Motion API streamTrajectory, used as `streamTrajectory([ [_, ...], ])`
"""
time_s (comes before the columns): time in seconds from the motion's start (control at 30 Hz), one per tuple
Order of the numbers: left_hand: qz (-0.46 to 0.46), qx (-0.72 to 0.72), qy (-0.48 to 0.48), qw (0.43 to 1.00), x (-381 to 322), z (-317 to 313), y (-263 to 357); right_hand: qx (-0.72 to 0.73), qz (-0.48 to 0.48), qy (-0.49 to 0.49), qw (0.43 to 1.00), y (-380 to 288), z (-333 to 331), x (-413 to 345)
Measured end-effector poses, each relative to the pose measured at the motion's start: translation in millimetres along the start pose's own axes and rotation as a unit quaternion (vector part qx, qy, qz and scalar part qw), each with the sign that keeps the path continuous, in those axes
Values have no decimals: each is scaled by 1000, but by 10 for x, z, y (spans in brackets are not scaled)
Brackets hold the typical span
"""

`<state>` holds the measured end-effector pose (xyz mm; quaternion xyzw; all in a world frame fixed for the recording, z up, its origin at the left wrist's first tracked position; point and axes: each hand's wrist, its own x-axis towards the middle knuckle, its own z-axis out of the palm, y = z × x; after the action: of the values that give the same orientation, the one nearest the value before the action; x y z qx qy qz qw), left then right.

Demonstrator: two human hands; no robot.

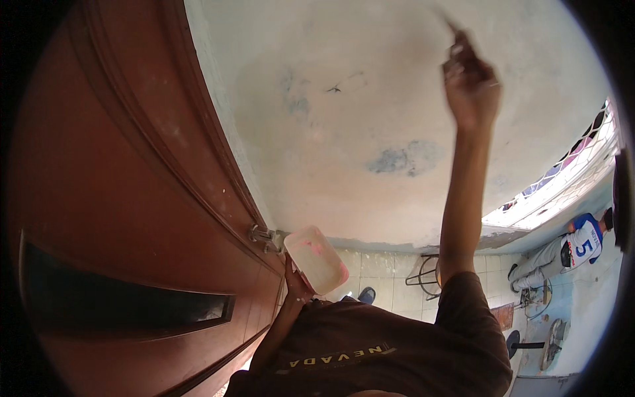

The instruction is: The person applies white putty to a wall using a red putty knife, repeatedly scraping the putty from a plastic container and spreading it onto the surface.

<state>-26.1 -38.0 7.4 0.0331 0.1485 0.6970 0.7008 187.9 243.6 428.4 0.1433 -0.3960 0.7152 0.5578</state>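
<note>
My right hand (471, 82) is raised against the plastered wall (317, 164), fingers closed on a thin, blurred tool that points up and left; its kind cannot be told. Low at the left, my left hand (299, 288) holds a shallow pinkish-white plastic container (317, 260) by its side. Pale material and bright pink smears show inside it. The wall has bluish-grey patches and a small dark mark left of my raised arm.
A brown wooden door (149, 164) with a metal latch (262, 234) stands at the left. A round-framed metal stool (424, 278) is on the tiled floor. To the right are a grilled window (550, 173), a co-worker (560, 253) and a pedestal-like object (550, 345).
</note>
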Motion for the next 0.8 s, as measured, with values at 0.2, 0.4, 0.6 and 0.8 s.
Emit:
streamTrajectory([
  [0.2,-27,-33,11,999,4,92,126,-177,368,359,839,1731,-869,-1022],
  [0.4,-9,-2,-10,1000,9,-31,133,-160,149,157,963,757,-752,202],
  [0.6,-24,-52,3,998,-61,-21,212,-209,-50,62,975,200,155,388],
  [0.8,-8,-76,-14,997,-42,-22,226,-171,331,316,872,1441,-787,-812],
])
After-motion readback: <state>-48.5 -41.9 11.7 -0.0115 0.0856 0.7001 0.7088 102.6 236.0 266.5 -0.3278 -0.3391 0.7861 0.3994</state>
